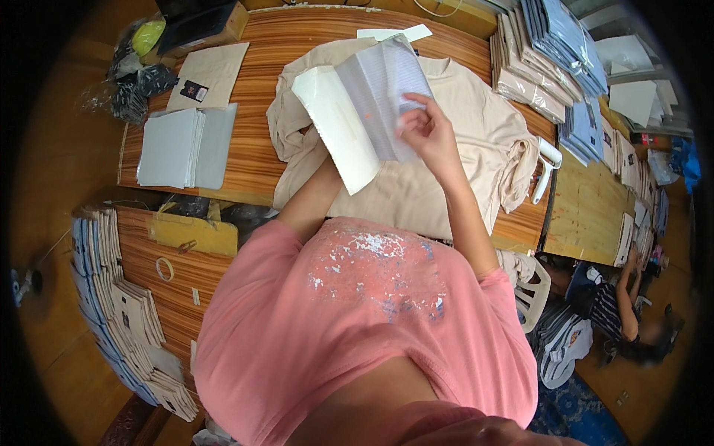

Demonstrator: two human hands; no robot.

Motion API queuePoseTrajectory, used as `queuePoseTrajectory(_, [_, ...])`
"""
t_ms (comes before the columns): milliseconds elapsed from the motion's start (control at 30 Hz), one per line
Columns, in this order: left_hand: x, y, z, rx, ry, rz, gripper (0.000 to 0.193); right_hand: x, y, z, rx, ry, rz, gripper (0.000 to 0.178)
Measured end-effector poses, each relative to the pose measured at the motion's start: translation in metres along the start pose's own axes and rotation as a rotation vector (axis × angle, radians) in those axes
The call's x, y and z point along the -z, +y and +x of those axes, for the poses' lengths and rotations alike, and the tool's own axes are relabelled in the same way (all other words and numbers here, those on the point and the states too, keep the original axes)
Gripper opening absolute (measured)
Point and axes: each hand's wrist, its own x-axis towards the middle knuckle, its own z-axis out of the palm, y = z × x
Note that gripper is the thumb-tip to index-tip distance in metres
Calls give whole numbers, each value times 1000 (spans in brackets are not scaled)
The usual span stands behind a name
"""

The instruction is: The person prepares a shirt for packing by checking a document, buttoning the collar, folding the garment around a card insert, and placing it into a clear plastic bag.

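Note:
A beige shirt (461, 111) lies spread on the striped wooden table in front of me. Above it a white card sheet (338, 130) and a translucent bluish plastic sheet (375, 85) are held up at a tilt, edge to edge. My left forearm (316, 189) reaches up behind the white card, which hides my left hand and its fingers. Over the right part of the plastic sheet is my right hand (430, 137), its fingers apart and slightly blurred; whether they touch the sheet I cannot tell.
Left on the table are a stack of white sheets (171, 149) and a folded beige garment with a dark tag (212, 74). At the right edge lies a white lint roller (547, 167). Bagged folded garments (532, 63) are piled back right. A person (617, 305) sits far right.

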Motion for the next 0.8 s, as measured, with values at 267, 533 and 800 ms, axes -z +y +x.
queuePoseTrajectory(267, [-7, 8, -22, -70, 38, 26, 78, 2, 15, 15, 207, 183, -502, 21])
queuePoseTrajectory(533, [-1, 9, -25, -90, 51, 37, 78, -12, 11, 16, -252, -200, 63, 30])
queuePoseTrajectory(800, [-1, 3, -24, -88, 50, 26, 77, -28, 15, 14, 112, 182, -557, 27])
